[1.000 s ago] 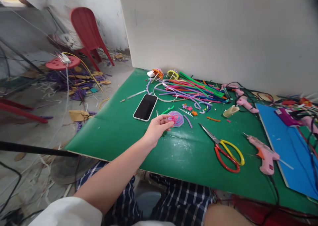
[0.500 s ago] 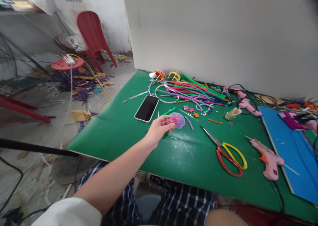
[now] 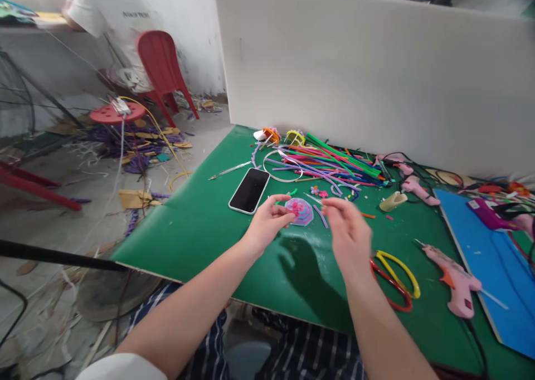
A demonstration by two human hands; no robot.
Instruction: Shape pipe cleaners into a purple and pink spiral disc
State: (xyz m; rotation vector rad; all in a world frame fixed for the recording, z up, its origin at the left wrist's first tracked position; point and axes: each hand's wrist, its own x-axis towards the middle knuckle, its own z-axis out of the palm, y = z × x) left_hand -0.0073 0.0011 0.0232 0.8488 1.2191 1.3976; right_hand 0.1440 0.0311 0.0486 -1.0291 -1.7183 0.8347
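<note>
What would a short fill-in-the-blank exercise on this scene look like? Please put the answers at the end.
The person's ____ hand touches the colourful disc.
The phone on the table has a screen whose colour is ____.
The scissors have one red handle and one ____ handle.
The glue gun nearest the table's front edge has a ____ body.
Missing words: left; black; yellow; pink.
</note>
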